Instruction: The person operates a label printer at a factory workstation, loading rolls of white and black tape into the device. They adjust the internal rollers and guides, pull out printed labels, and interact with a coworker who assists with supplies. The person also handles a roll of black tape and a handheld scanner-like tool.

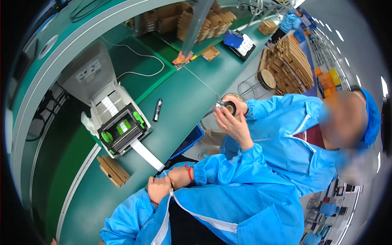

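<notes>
My left hand (158, 189) and my right hand (180, 177) are held close together in front of my jacket, fingers closed. Between them shows a bit of something small and dark, mostly hidden by the fingers. Just beyond them ends a white label strip (148, 155), which runs out of a label printer (122, 128). The printer's grey lid (90, 73) is raised, showing green knobs and a black mechanism. To the right, a co-worker in a blue jacket holds a black ribbon roll (230, 108) in both hands.
A black marker (157, 110) lies on the green table (179, 102) beside the printer. Folded brown cardboard (113, 170) lies in front of it. A blue bin (189, 143) stands below the table edge. Stacked cartons (288, 67) and a blue box (233, 38) are farther off.
</notes>
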{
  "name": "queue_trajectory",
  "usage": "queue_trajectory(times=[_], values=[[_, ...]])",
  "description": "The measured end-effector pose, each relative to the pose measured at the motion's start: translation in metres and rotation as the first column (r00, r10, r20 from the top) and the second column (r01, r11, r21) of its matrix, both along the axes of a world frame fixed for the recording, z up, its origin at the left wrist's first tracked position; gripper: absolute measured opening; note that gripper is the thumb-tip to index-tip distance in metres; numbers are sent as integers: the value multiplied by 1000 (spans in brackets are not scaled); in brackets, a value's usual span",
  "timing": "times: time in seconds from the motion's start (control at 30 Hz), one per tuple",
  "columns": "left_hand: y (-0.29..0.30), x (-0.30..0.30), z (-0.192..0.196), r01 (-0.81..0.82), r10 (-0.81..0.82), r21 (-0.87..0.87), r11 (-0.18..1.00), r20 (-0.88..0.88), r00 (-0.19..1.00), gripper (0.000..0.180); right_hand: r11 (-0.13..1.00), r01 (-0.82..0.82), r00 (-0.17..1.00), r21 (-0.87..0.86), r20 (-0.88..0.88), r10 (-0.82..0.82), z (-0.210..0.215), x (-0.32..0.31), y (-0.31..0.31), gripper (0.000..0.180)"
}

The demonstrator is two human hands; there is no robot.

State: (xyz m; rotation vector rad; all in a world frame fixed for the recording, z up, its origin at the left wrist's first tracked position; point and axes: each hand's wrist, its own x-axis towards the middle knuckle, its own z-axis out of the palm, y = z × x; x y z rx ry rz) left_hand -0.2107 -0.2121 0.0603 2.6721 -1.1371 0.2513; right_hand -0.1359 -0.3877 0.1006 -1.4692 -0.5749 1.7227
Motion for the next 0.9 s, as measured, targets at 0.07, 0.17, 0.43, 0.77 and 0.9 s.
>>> queue_trajectory(times=[0.07,0.17,0.43,0.77,0.9], values=[[-30,3,8,-69,78,56,996,-177,981,12,950,300,913,93,-317,-257,-9,9,-36,30],[-87,8,26,-327,492,391,861,-475,730,13,740,671,515,54,-751,-412,-23,19,-94,32],[-119,-1,28,-615,793,505,606,-314,523,11,458,878,-26,-142,-968,-250,-40,37,-165,37],[-120,-22,8,-563,618,268,781,-454,641,19,565,802,34,-195,-929,-369,-60,52,-214,43],[-126,-6,42,-506,669,442,741,-422,611,19,353,633,-657,-690,-719,-227,89,-52,-169,36]])
